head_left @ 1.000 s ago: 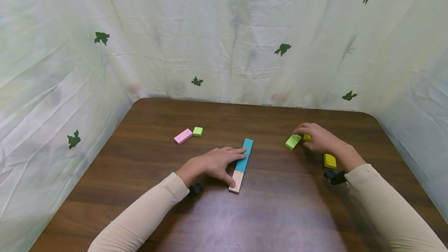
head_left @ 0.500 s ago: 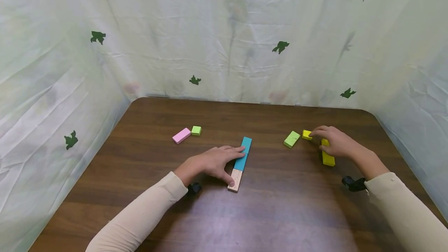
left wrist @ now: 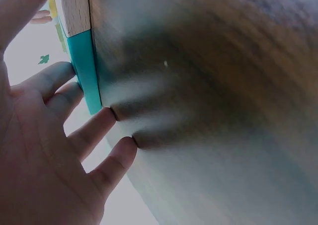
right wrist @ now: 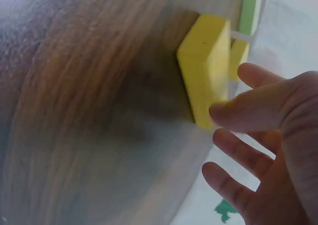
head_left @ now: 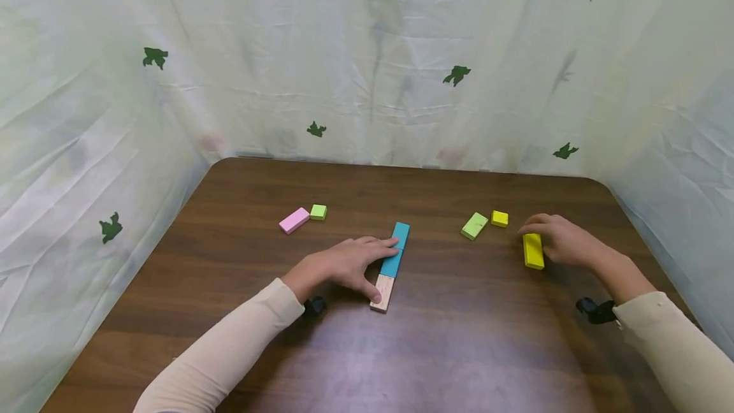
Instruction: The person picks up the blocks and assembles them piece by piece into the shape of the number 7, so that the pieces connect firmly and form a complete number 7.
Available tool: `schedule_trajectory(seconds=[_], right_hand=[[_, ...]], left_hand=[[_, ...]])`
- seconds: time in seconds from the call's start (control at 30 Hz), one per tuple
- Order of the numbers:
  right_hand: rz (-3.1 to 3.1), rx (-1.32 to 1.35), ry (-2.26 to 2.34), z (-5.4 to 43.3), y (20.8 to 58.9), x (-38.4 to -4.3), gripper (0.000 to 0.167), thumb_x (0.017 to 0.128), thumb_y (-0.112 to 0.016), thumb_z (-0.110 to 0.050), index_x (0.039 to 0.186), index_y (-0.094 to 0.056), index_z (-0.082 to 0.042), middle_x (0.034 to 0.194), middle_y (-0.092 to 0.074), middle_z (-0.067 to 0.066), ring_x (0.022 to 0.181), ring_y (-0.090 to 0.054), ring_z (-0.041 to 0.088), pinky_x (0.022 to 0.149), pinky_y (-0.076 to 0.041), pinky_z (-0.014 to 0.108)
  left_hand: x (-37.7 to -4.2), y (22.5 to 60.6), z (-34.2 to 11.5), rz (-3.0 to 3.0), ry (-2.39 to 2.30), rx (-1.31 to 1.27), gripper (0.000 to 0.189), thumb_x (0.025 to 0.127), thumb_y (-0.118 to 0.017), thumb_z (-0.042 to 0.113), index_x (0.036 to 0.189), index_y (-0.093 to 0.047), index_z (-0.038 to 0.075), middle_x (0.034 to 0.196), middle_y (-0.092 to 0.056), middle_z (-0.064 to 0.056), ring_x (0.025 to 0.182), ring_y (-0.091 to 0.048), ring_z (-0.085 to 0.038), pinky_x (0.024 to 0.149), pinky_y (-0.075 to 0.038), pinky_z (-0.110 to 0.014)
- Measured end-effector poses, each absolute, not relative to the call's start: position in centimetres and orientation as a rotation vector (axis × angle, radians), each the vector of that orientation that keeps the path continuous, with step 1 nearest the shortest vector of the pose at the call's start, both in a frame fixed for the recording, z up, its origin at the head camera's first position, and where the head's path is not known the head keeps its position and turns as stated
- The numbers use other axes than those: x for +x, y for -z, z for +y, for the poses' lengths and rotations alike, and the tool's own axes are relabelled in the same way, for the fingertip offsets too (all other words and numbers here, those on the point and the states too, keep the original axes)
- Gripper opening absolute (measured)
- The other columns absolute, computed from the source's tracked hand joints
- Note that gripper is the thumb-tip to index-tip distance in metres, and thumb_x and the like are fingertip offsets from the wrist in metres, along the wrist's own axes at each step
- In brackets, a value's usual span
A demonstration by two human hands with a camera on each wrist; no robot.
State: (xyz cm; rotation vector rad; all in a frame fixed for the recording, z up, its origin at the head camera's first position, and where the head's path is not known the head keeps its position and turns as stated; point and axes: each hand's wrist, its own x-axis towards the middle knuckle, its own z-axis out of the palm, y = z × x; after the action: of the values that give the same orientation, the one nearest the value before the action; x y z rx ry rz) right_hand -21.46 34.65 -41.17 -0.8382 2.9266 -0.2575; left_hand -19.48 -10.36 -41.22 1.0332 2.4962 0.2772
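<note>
My left hand (head_left: 348,265) lies over a row of blocks set end to end. Its fingertips touch the two blue blocks (head_left: 392,266), and the thumb rests on the plain wooden block (head_left: 381,297) at the near end. In the left wrist view the fingers spread loosely along the blue side. On the right, my right hand (head_left: 568,242) reaches around the far end of a long yellow block (head_left: 533,253). From the right wrist view, the thumb overlaps that block's side while the other fingers are loosely bent; firm contact cannot be told.
A small yellow block (head_left: 499,218) and a green block (head_left: 474,225) lie left of the right hand. Farther left are a pink block (head_left: 295,220) and a small green block (head_left: 318,212). Beyond the brown table's (head_left: 344,177) far edge hangs a pale curtain (head_left: 321,56).
My right hand has moved right and nearer, away from the small yellow block to the long yellow one. The left hand keeps its place on the row.
</note>
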Motion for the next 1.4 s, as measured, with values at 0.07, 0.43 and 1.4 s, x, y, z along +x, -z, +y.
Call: schedule_trajectory(seconds=[0.07, 0.43, 1.4], right_hand=[[2.923, -0.835, 0.226, 34.8, 41.5, -21.4, 0.051, 0.076, -0.058, 0.015, 0.117, -0.073, -0.011, 0.127, -0.059, 0.023, 0.113, -0.055, 0.045, 0.093, -0.048, 0.062], [2.977, -0.912, 0.211, 35.1, 41.9, -21.1, 0.04, 0.078, -0.063, 0.012, 0.111, -0.075, -0.007, 0.127, -0.061, 0.024, 0.115, -0.055, 0.047, 0.094, -0.047, 0.063], [2.945, -0.703, 0.222, 34.8, 40.1, -20.8, 0.033, 0.083, -0.073, -0.004, 0.116, -0.071, -0.003, 0.113, -0.069, 0.015, 0.103, -0.063, 0.035, 0.091, -0.052, 0.058]], left_hand=[[-19.5, 41.3, -10.3, 2.494, -0.277, 1.044, 0.092, 0.081, -0.076, 0.053, 0.157, -0.032, 0.024, 0.168, -0.016, 0.01, 0.154, -0.021, -0.023, 0.121, -0.026, -0.051], [-19.4, 41.0, -10.3, 2.49, -0.286, 1.029, 0.092, 0.081, -0.076, 0.053, 0.157, -0.032, 0.025, 0.168, -0.015, 0.011, 0.154, -0.02, -0.022, 0.121, -0.026, -0.051], [-19.5, 41.4, -10.4, 2.518, -0.287, 1.049, 0.092, 0.08, -0.077, 0.053, 0.156, -0.034, 0.025, 0.167, -0.018, 0.01, 0.153, -0.024, -0.022, 0.119, -0.027, -0.054]])
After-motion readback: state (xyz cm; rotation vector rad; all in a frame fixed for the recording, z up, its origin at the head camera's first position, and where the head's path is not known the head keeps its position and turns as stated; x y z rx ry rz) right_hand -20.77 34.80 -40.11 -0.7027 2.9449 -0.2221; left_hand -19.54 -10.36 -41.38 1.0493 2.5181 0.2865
